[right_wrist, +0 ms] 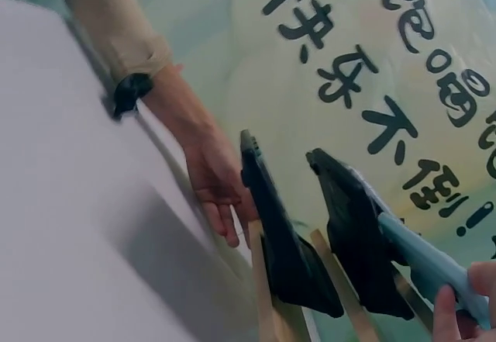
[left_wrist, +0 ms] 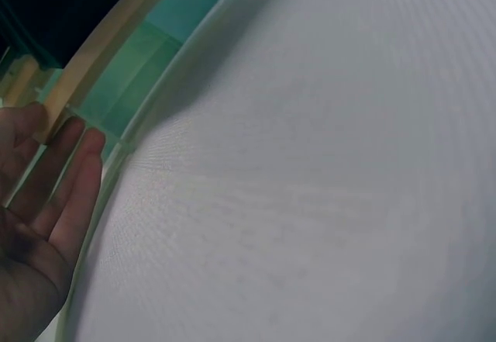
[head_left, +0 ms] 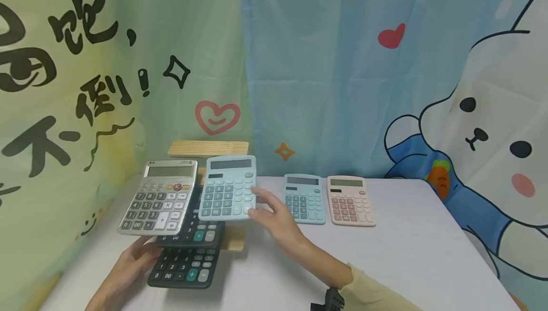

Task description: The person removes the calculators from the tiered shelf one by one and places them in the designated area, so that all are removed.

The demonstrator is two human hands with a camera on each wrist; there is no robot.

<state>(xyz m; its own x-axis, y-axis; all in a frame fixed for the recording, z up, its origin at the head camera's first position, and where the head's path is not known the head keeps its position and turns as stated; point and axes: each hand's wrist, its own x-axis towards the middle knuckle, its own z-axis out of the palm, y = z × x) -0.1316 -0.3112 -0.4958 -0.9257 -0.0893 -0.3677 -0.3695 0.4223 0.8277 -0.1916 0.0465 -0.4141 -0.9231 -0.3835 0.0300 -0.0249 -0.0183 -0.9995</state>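
My right hand [head_left: 278, 218] pinches a light blue calculator [head_left: 229, 187] by its right edge, tilted in front of a wooden rack [head_left: 208, 148]. In the right wrist view the blue calculator [right_wrist: 434, 260] is seen edge-on, close against the upper row on the rack. A silver calculator [head_left: 160, 197] leans at the rack's upper left. Two black calculators [head_left: 180, 268] sit lower, overlapping, one partly hidden behind the silver one. My left hand [head_left: 132, 263] is at the rack's lower left; in the left wrist view its thumb and fingers pinch the end of a wooden slat [left_wrist: 97, 55].
Another light blue calculator [head_left: 305, 199] and a pink calculator [head_left: 351, 200] lie side by side on the white table [head_left: 385, 263], right of the rack. A printed curtain [head_left: 308, 73] hangs behind the table and along its left side.
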